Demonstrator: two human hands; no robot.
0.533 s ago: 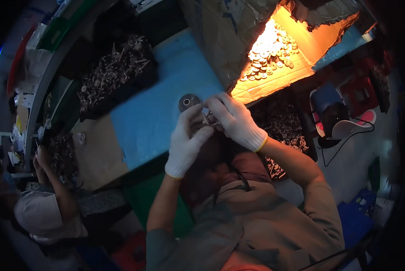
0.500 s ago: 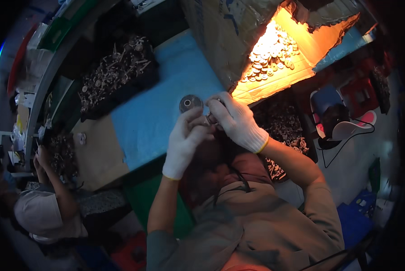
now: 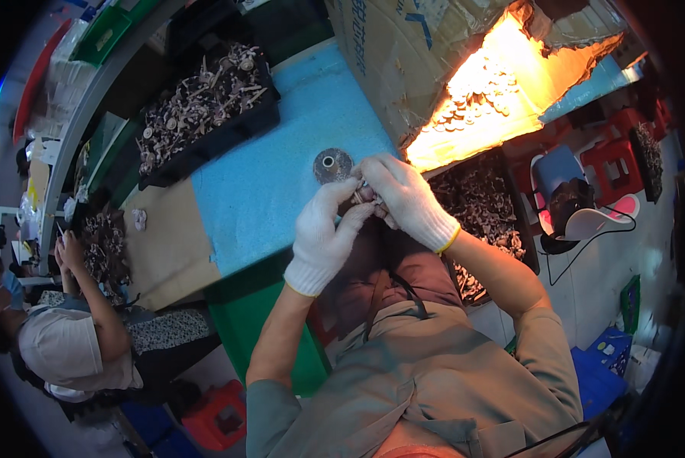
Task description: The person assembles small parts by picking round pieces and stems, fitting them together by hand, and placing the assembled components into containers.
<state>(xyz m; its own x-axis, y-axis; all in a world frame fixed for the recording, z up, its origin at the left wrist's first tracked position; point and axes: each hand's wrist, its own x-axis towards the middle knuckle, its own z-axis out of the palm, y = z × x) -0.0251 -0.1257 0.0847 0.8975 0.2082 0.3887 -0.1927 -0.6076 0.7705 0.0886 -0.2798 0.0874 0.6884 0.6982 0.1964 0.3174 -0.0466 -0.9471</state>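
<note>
Both of my hands wear white knit gloves and meet at the near edge of the blue tabletop (image 3: 251, 179). Between the thumb and fingers of my left hand (image 3: 323, 233) is a small pinkish-purple part (image 3: 367, 193). My right hand (image 3: 411, 200) closes round the same part from the other side, its fingers bent over it. The gloves cover much of the part, so its exact kind is unclear. Just beyond my left fingertips, a round grey disc (image 3: 342, 169) with a pale ring at its centre rests on the blue surface.
A black tray (image 3: 205, 153) heaped with small parts stands at the far left. Cardboard with a torn opening (image 3: 388, 69) holds brightly lit round pieces. More parts fill a dark tray (image 3: 476, 195) at right. A co-worker (image 3: 75, 336) sits at left; a green bin (image 3: 262, 328) is below the table.
The view has shifted slightly and brightened. My hands have drawn closer together, and the left thumb and fingers now meet the right hand at the small part.
</note>
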